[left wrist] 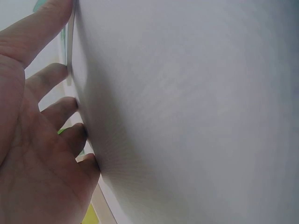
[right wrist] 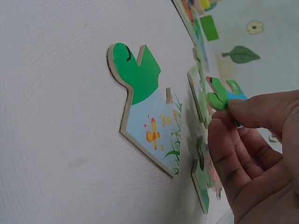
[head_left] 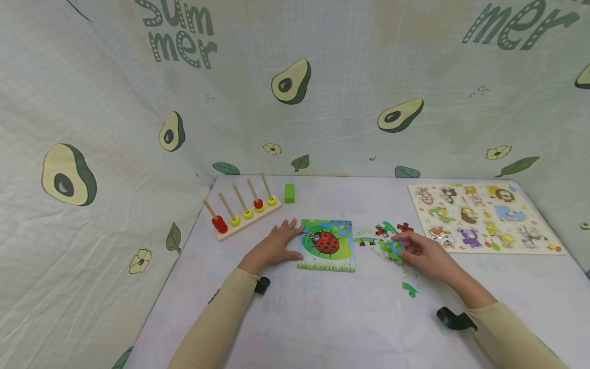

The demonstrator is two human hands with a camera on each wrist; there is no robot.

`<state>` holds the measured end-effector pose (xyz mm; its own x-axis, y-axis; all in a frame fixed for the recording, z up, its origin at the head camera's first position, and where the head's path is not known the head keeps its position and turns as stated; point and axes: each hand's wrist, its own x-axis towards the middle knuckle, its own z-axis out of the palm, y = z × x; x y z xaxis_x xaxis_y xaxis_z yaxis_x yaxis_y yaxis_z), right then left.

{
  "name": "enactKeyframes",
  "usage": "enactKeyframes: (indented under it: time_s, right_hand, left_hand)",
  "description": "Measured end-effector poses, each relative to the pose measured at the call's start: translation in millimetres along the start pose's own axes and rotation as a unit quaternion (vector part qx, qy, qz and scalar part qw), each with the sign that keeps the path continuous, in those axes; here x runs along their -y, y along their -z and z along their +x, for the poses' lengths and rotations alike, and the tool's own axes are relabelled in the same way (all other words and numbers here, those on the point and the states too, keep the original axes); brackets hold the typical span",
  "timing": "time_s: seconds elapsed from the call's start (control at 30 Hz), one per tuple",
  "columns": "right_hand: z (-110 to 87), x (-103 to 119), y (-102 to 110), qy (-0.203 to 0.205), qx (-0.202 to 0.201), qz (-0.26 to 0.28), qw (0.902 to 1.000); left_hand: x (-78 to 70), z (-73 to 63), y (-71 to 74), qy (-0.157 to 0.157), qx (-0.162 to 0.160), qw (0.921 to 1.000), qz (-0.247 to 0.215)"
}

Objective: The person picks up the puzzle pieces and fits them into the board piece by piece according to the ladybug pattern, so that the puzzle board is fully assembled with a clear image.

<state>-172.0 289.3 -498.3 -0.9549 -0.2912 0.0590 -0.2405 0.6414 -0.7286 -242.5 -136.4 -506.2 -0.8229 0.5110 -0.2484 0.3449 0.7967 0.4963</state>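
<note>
A square ladybug picture board (head_left: 326, 245) lies flat on the table. My left hand (head_left: 278, 244) rests at its left edge, fingers spread, thumb and a fingertip touching the board. The left wrist view shows this hand (left wrist: 44, 121) beside the board's thin edge. To the right, my right hand (head_left: 426, 254) is over loose jigsaw pieces. In the right wrist view, the thumb and fingers of this hand (right wrist: 254, 154) pinch a green and blue jigsaw piece (right wrist: 217, 95). A corner piece (right wrist: 147, 116) with green, pale blue and an orange butterfly lies on the table nearby.
A wooden peg counter (head_left: 251, 218) with red and yellow beads stands behind my left hand. Near it is a green block (head_left: 289, 193). An animal puzzle board (head_left: 467, 245) lies at the back right. Patterned cloth (head_left: 341, 138) hangs along the back and left.
</note>
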Motion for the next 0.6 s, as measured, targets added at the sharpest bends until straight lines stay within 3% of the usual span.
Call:
enactKeyframes:
  time_s: [0.6]
  right_hand:
    - [11.8,5.6,-9.5,0.003,-0.027,0.005,0.9996]
  left_hand:
    - [1.2,0.2,-1.2,-0.003,-0.003,1.0000,0.000]
